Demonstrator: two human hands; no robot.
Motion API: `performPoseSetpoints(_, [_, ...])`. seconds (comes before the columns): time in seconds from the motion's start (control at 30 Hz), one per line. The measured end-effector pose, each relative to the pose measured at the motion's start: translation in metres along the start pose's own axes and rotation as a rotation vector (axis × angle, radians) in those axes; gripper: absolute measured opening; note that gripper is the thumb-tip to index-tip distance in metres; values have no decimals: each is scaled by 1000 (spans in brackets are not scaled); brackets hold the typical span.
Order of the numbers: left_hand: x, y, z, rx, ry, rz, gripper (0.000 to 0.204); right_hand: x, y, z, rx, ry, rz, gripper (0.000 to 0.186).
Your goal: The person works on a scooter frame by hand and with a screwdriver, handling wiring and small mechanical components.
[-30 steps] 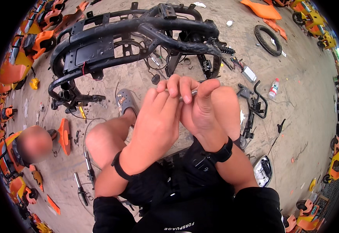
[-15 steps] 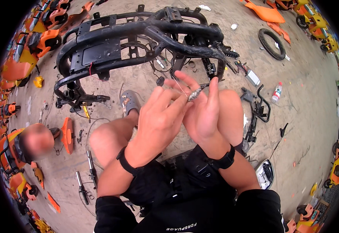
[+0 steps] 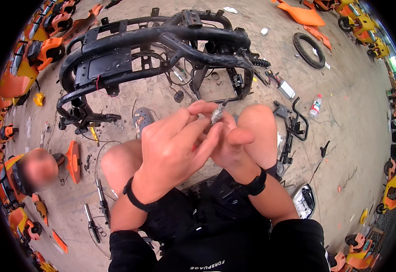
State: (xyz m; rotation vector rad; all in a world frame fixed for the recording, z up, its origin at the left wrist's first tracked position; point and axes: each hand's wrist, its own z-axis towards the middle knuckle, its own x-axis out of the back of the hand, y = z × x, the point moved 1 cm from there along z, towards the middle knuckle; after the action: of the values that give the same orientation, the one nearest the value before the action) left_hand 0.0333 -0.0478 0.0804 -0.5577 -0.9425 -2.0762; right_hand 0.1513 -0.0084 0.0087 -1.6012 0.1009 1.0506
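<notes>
Above my lap, a small silvery wrapped bundle [image 3: 217, 114] with a dark pointed tip stands tilted between my fingers. My left hand [image 3: 168, 143] comes from the left with its back up, and its thumb and fingers are closed at the lower end of the bundle. Turned palm up, my right hand [image 3: 232, 143] has its fingers curled behind the bundle, steadying it, while its thumb sticks out to the side. Part of the grip is hidden behind the left fingers. A speck of red shows under the left hand; I cannot make out what it is.
A black vehicle frame [image 3: 161, 59] stands ahead of my knees. Rightward lie a tyre [image 3: 309, 51], a silver box with wires [image 3: 286, 89], a plastic bottle [image 3: 315, 106] and black metal brackets [image 3: 297, 122]. Fork tubes [image 3: 91, 222] rest at left. Orange and yellow scooters line both sides.
The silvery bundle has turned more upright. My left fingers have closed in around its lower end, and my right fingers have curled inward. The thin strand seen earlier no longer shows.
</notes>
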Motion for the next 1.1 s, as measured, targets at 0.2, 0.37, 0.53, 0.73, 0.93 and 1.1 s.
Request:
performPoseSetpoints(0.2, [7,14,3,-22,-37,-134,20,20,-1,1,-15,-59,175,97])
performPoseSetpoints(0.37, [-4,27,12,-47,-45,-270,32,21,-3,-2,-104,-111,210,93])
performPoseSetpoints(0.53, [-8,31,9,203,-176,-459,40,24,-7,1,-131,-247,291,90])
performPoseSetpoints(0.73, [-9,28,13,255,-357,-635,36,12,-27,0,-224,-221,206,65])
performPoseSetpoints(0.93, [-13,32,13,427,-386,-797,29,8,-37,3,-273,-174,123,43])
performPoseSetpoints(1.1, [-12,36,16,388,-339,-800,25,11,-29,4,-185,-211,74,34])
